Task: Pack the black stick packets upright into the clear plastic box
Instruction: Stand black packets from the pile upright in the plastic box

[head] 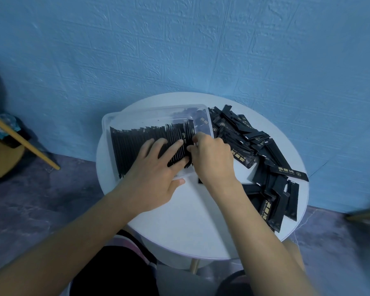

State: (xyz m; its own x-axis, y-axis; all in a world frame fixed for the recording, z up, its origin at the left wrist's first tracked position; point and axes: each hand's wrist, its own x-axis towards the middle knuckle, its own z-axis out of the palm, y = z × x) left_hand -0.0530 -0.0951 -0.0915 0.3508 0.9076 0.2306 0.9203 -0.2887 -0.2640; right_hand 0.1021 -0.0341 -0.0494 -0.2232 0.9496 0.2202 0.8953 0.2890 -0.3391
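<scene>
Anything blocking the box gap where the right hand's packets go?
Nothing clearly does. Left hand presses on the packed row; right hand pinches packets at its end, where the clear box has room.

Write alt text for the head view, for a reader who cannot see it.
Two bare hands pack black stick packets upright in a row inside a clear plastic box on a round white table: the left hand presses the row, the right hand pinches packets at its end. A loose pile of packets lies beside the box.
</scene>
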